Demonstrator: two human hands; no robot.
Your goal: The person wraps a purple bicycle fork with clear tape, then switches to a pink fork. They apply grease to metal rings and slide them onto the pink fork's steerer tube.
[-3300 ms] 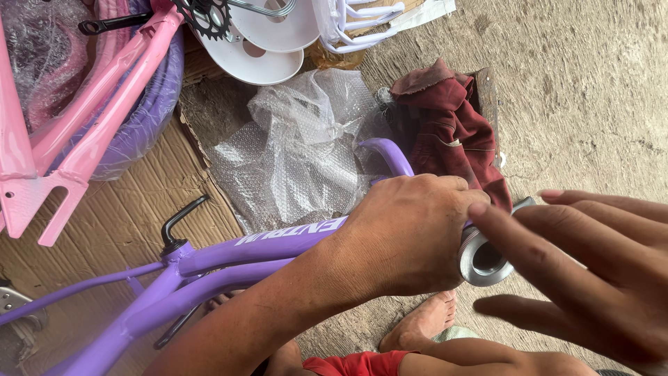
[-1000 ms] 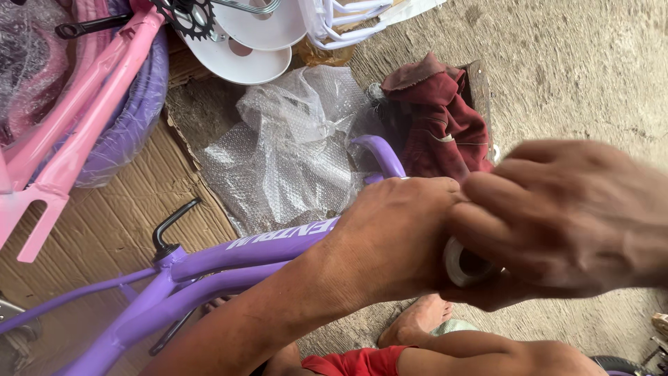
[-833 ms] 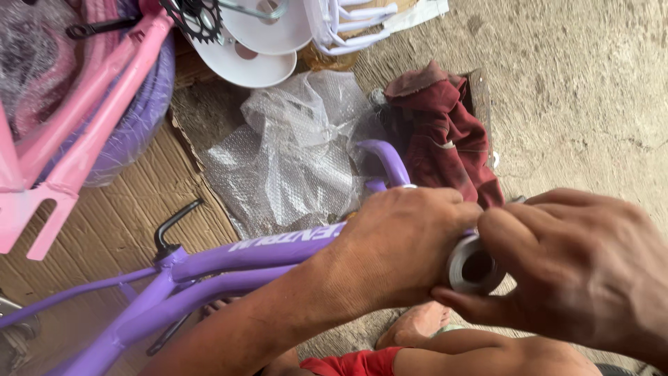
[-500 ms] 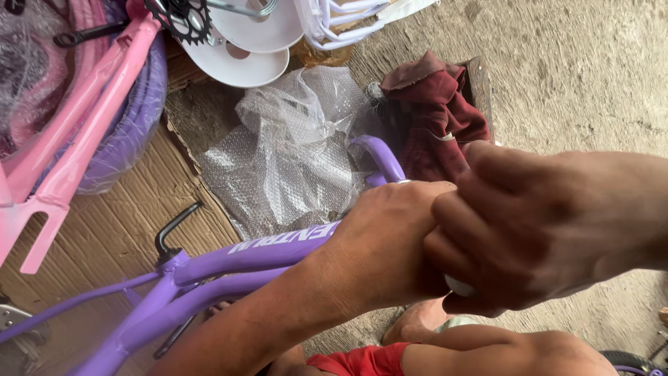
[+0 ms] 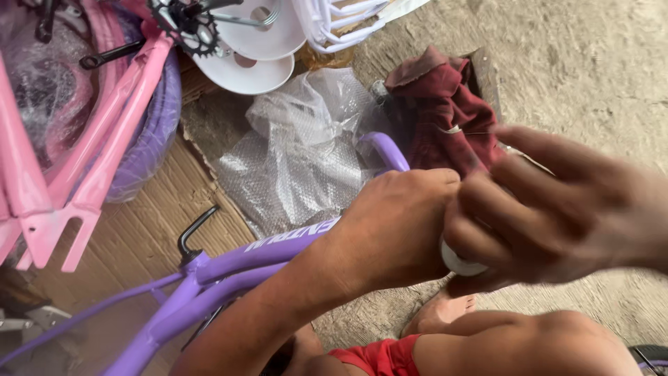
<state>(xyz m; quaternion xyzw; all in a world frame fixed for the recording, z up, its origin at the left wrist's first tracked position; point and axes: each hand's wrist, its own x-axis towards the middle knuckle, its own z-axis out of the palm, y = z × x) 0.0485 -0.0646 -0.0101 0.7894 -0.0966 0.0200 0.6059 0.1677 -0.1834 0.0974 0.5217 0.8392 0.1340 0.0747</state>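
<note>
Bare knee and red shorts (image 5: 379,355) at 6 o'clock, nearest the camera; a bare foot (image 5: 438,317) on the ground just past them. Left hand (image 5: 393,226) at centre, fist closed round the head end of the purple metal bicycle frame (image 5: 229,268), whose tubes run off toward 8 o'clock. Right hand (image 5: 550,209) at 3 o'clock, blurred, fingers curled over a pale round ring-shaped part (image 5: 459,263) at the frame's end; touching the left hand. How firmly it grips the ring can't be told. Black bent lever (image 5: 191,233) sticks up from the frame at 9 o'clock. Corrugated brown cardboard sheet (image 5: 132,244) lies under the frame. Past the hands, at 12 o'clock, crumpled clear bubble-wrap plastic (image 5: 299,153); dark red cloth rag (image 5: 442,111) at 1 o'clock. Pink metal bicycle frame (image 5: 104,132) at 10 o'clock. White round plastic discs (image 5: 257,49) and black toothed chainring (image 5: 188,24) at 11 o'clock, farthest.
</note>
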